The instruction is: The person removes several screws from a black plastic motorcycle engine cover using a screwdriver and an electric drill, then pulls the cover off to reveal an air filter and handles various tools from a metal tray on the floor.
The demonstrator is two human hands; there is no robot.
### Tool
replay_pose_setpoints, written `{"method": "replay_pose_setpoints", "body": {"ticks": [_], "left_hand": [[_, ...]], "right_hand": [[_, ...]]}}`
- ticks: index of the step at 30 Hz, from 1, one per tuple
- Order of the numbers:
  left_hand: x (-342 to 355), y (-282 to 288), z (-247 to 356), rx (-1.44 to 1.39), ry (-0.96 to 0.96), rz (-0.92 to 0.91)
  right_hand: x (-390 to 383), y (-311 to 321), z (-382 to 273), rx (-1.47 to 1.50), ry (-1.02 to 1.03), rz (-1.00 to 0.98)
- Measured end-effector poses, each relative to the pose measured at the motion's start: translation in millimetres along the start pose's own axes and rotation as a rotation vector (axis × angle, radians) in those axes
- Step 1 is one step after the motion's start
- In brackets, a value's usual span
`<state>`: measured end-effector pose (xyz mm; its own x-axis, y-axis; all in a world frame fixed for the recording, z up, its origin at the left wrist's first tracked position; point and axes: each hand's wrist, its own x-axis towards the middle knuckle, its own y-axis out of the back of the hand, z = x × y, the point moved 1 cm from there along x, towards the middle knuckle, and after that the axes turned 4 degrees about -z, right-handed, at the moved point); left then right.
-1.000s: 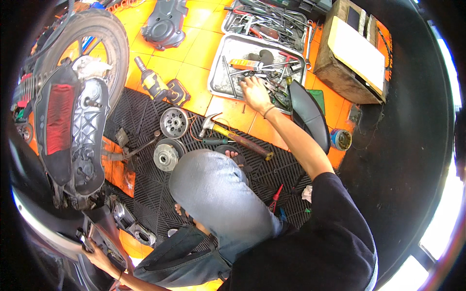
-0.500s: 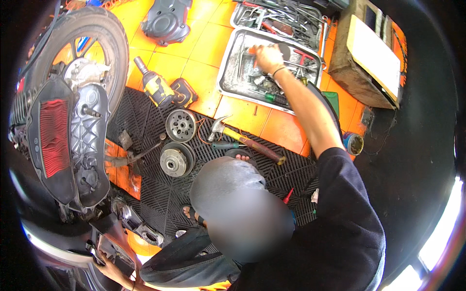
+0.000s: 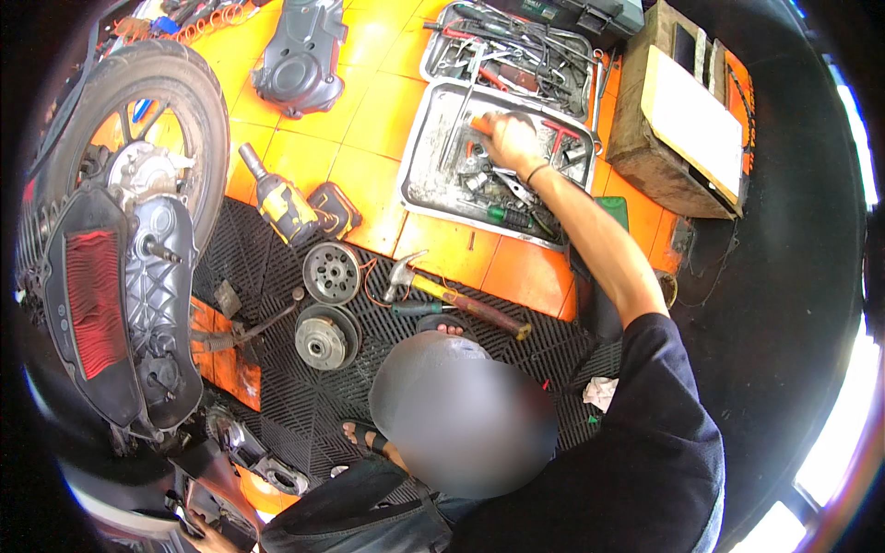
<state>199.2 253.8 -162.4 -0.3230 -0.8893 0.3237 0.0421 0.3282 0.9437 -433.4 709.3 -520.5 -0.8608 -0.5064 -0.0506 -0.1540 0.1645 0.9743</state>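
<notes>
My right hand [image 3: 513, 141], a dark band at its wrist, reaches over the metal tray [image 3: 413, 175]. Its fingers are closed around an orange-handled tool [image 3: 479, 123] whose working end is hidden. Under and beside this hand lie a red T-shaped wrench [image 3: 561, 135], a green-handled screwdriver [image 3: 510, 217] and several small metal parts. At the lower left, my left hand [image 3: 210, 537] is closed on a body panel [image 3: 214, 493] of the scooter, partly cut off by the picture's edge.
Left stands the scooter's wheel [image 3: 210, 138] with a red air filter [image 3: 92, 304]. A yellow impact driver [image 3: 284, 210], clutch bell [image 3: 332, 274], pulley [image 3: 323, 344] and hammer [image 3: 470, 306] lie nearer. A second tool tray [image 3: 586, 92] and wooden box [image 3: 636, 152] stand at the back.
The view has shifted, so the floor and tools sit lower and a little left. My right hand remains over the tray with the orange-handled tool; less of my left forearm shows.
</notes>
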Motion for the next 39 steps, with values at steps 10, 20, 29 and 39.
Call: {"method": "replay_pose_setpoints", "body": {"ticks": [10,20,29,39], "left_hand": [[-22,21,23,0.07,-0.1,-0.15],[-77,-25,80,-0.033,-0.346,-0.383],[-173,-101,139,-0.212,-0.575,-0.83],[-275,-207,163,-0.333,-0.842,-1.525]], "right_hand": [[-7,-10,-51,0.218,0.141,0.037],[32,-36,70,0.037,-0.208,0.472],[51,-27,141,0.266,-0.305,0.17],[83,-22,113,-0.174,-0.338,0.272]]}}
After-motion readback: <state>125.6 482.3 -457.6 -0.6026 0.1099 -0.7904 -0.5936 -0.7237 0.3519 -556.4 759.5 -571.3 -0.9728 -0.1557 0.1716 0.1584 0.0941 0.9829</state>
